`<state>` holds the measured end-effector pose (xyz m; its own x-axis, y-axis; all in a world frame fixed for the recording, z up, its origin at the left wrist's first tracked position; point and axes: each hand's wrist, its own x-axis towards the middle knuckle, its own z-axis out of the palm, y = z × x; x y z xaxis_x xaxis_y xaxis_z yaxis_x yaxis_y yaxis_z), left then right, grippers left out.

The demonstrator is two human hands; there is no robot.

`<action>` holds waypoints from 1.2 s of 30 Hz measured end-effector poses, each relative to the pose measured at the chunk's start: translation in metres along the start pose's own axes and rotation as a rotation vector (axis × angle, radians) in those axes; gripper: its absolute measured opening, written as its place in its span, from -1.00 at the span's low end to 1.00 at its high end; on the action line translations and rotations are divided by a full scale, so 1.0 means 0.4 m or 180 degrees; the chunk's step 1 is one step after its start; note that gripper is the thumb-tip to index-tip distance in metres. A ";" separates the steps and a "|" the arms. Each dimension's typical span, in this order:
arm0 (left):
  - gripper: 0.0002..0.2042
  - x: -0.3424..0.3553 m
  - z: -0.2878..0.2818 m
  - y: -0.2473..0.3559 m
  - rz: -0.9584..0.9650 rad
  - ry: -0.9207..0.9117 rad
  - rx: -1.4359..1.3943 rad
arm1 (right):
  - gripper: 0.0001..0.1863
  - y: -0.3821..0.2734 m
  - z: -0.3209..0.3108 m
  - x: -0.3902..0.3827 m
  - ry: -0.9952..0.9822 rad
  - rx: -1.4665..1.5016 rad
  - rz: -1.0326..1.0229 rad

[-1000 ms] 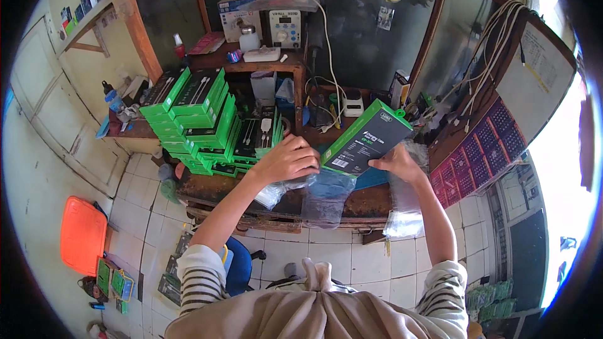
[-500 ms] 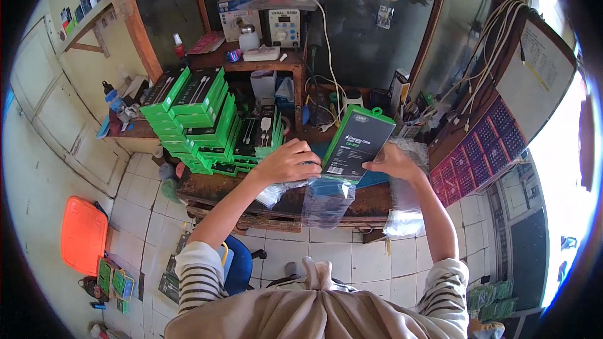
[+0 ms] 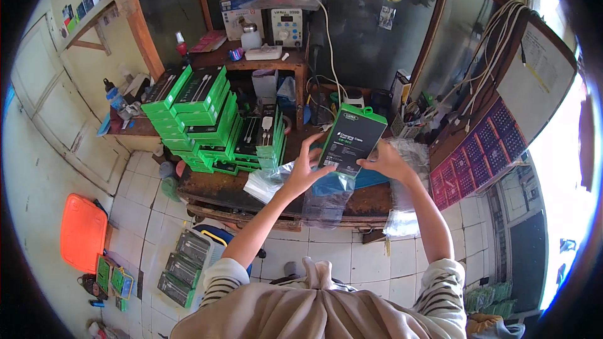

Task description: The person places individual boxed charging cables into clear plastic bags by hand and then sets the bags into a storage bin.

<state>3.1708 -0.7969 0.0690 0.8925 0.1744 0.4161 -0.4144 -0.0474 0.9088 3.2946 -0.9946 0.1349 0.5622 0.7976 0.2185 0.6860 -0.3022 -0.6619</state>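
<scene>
From my head camera, looking down, I hold a green and black retail box (image 3: 350, 140) upright between both hands above the worn wooden workbench (image 3: 220, 185): my left hand (image 3: 306, 167) clasps its left edge and lower corner with fingers spread around it, and my right hand (image 3: 384, 161) pinches its right edge, so both hands are closed on the box. A clear plastic sleeve (image 3: 330, 194) hangs just below the box, under my hands, and more clear plastic bags (image 3: 405, 213) droop over the bench edge beneath my right wrist. To the left of my left hand stands a stack of green boxes (image 3: 201, 116) on the bench, close but apart from it. Beyond the box, a raised wooden shelf (image 3: 251, 61) carries a white device (image 3: 284, 24) against a dark wall. Below my left arm the floor is pale tile, with an orange plastic stool (image 3: 83, 232) far off to the left.
</scene>
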 end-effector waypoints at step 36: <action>-0.31 0.091 -0.078 0.168 0.0279 -0.0340 0.1446 | -0.28 -0.103 0.012 0.015 0.0700 0.0807 -0.0517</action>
<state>3.1700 -0.7630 0.1443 0.8808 0.0494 0.4709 -0.3904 -0.4870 0.7813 3.2676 -0.9748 0.1599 0.5600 0.6851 0.4658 0.6537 -0.0200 -0.7565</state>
